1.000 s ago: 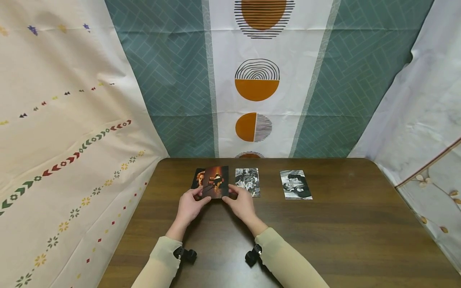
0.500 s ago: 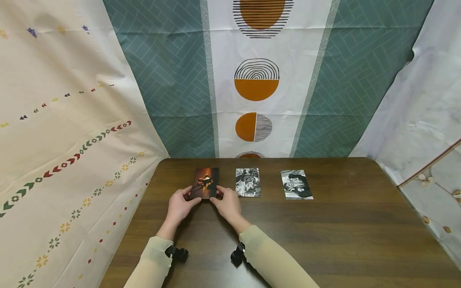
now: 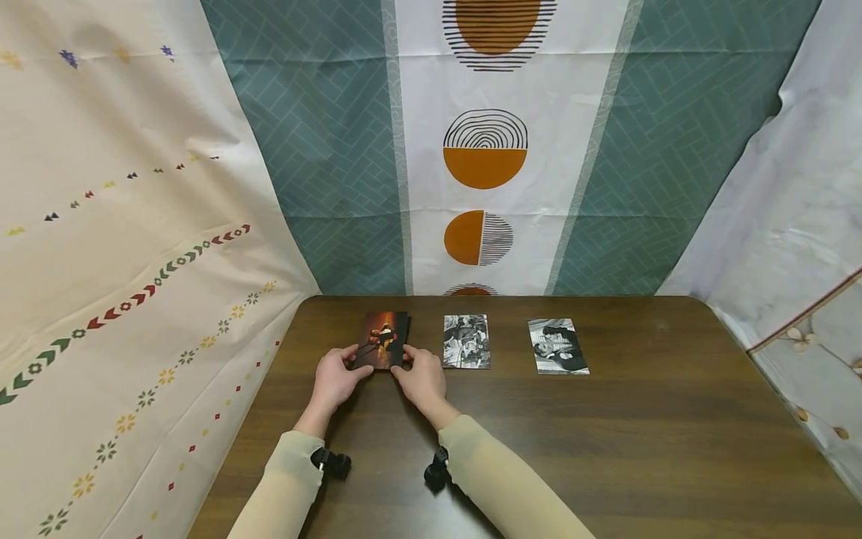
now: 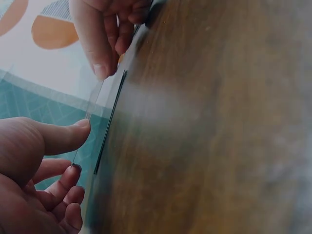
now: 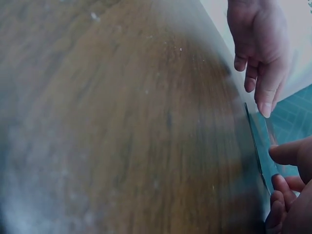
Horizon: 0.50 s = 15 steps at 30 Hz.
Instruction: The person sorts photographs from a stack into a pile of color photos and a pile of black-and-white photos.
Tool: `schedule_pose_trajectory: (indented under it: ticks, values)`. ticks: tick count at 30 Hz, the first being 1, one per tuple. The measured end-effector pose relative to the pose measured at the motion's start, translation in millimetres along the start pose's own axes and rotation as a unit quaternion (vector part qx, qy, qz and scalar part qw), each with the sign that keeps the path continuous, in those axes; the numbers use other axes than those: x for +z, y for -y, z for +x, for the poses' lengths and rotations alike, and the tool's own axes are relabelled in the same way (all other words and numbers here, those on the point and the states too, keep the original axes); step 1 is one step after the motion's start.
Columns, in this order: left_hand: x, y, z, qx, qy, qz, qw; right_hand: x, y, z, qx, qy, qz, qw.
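Note:
Both hands hold a dark photo print (image 3: 382, 338) with a glowing orange and yellow picture. My left hand (image 3: 334, 378) pinches its near left corner, and my right hand (image 3: 422, 378) pinches the near right corner, thumbs in front. Edge-on in the left wrist view, the held print (image 4: 94, 100) is a thin line, with a gap between it and a dark flat print (image 4: 109, 124) on the table. From the head view that lower print is nearly all hidden; a black strip (image 3: 408, 328) of it shows at the right edge.
Two black-and-white photo prints lie to the right on the brown wooden table (image 3: 626, 434): a crowded scene (image 3: 467, 342) and, farther right, one with two people (image 3: 558, 346). A patterned cloth (image 3: 485, 247) hangs behind the table's far edge.
Both hands have carried the held print to the left, over the dark print with a face, which it now covers almost fully. The two black-and-white prints have stayed in place.

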<state>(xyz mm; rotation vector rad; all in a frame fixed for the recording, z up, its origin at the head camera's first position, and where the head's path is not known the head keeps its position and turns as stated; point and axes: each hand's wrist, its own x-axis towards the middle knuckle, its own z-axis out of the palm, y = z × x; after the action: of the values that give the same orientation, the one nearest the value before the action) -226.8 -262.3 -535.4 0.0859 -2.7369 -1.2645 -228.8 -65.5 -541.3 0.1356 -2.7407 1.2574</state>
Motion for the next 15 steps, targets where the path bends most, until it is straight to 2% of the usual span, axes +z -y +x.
schedule_pose_trajectory:
  ticks: [8,15]
  values:
    - [1.8,1.1,6.0,-0.007,0.012,-0.001,0.9999,3.5,-0.8,4.3,0.025,0.004,-0.021,0.999]
    - [4.2,5.0,10.0,-0.018,0.016,0.002,0.9997,1.9,2.4,5.2,0.039,0.012,-0.009,0.999]
